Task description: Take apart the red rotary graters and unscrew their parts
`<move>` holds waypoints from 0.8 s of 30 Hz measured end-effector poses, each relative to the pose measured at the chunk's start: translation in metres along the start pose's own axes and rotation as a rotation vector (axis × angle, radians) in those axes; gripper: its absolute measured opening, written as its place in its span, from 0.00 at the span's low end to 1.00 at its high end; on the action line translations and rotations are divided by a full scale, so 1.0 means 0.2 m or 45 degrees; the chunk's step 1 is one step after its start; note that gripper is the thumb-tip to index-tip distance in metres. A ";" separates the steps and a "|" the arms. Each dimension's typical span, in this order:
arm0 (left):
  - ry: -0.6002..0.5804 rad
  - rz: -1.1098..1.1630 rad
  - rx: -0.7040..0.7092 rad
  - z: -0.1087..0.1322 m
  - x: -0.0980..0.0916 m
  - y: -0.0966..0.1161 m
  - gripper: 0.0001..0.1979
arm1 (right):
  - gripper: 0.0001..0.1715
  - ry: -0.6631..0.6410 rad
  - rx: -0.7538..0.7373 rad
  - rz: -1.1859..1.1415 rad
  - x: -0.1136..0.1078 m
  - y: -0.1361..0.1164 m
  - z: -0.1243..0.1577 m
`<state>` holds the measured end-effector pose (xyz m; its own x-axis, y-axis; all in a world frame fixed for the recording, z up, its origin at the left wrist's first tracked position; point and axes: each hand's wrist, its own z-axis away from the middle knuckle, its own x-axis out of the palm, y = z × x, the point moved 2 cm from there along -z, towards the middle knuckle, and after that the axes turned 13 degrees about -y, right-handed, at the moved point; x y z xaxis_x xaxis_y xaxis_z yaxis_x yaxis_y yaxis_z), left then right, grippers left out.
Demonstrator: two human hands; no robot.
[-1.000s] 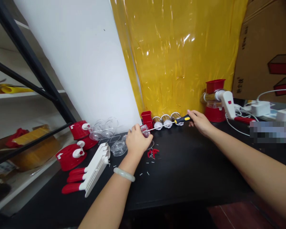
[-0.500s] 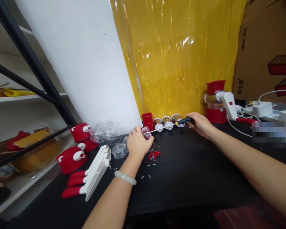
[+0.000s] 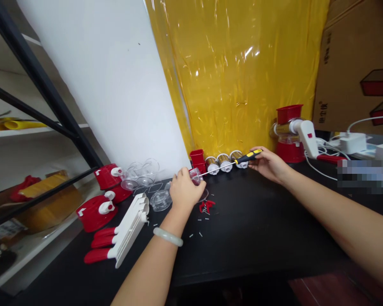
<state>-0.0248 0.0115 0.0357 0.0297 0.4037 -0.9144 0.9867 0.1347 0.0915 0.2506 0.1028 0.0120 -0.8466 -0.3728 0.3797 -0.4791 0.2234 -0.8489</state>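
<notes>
My left hand (image 3: pixel 185 188) is closed around a clear plastic part (image 3: pixel 195 175) above the black table. The fingers of my right hand (image 3: pixel 265 163) grip the black and yellow handle of a screwdriver (image 3: pixel 248 157). Its thin shaft points left, with the tip at the clear part; the exact contact point is too small to tell. Below my left hand lie small red pieces (image 3: pixel 207 206) and several screws (image 3: pixel 201 233). Beside that hand on the left is a clear round part (image 3: pixel 160 200).
White handles with red grips (image 3: pixel 132 229), red bases (image 3: pixel 97 212) and clear housings (image 3: pixel 143 174) stand left. Behind are a red hopper (image 3: pixel 197 160) and metal drums (image 3: pixel 224 162). An assembled red-and-white grinder (image 3: pixel 289 144) and white cables (image 3: pixel 322 151) are at right.
The screwdriver's handle has turned in my right hand, showing more yellow, and my right-hand fingers have shifted on it. My left hand holds the clear part in nearly the same place.
</notes>
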 end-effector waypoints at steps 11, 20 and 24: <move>-0.017 -0.002 -0.005 0.00 0.00 0.00 0.19 | 0.07 0.021 -0.016 0.170 -0.01 0.00 -0.01; -0.011 0.013 0.005 0.00 0.00 0.00 0.18 | 0.16 0.086 -0.032 0.390 -0.01 0.00 -0.01; -0.022 0.025 0.000 0.01 0.00 -0.01 0.19 | 0.10 0.043 -0.035 0.225 -0.01 0.00 0.00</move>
<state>-0.0261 0.0100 0.0355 0.0517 0.3908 -0.9190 0.9858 0.1272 0.1096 0.2525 0.1043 0.0104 -0.9254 -0.2953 0.2376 -0.3275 0.3074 -0.8935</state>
